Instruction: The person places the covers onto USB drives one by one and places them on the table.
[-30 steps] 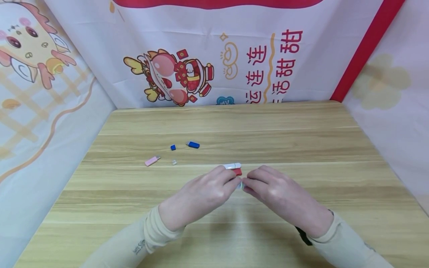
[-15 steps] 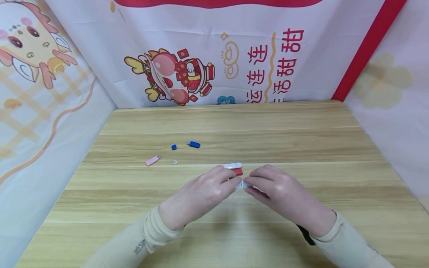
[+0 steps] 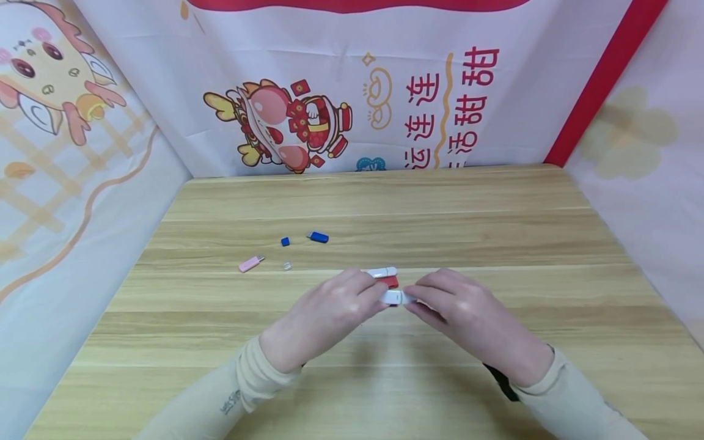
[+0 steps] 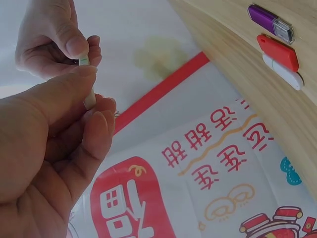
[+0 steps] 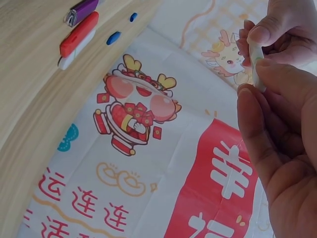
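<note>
Between both hands is a white USB stick (image 3: 392,297), lifted above the table. My left hand (image 3: 335,315) pinches its left end between thumb and fingers. My right hand (image 3: 467,321) pinches the other end, just right of a seam across the stick. Fingertips cover both ends; whether the right end is a separate cap is hard to tell. Behind the hands lie a second white USB stick (image 3: 381,272) and a red USB stick (image 3: 389,282), side by side. A purple USB stick (image 4: 267,21) with its metal plug bare lies beside the red one.
Farther left on the wooden table (image 3: 440,214) are a blue USB stick (image 3: 319,237), a small blue cap (image 3: 285,241), a pink USB stick (image 3: 250,264) with its plug bare and a small clear cap (image 3: 286,266). A printed cloth (image 3: 181,91) hangs behind the table.
The held white stick has come up slightly and turned, so more of its white body shows between the hands. The right hand has shifted slightly right; the things on the table stay put.
</note>
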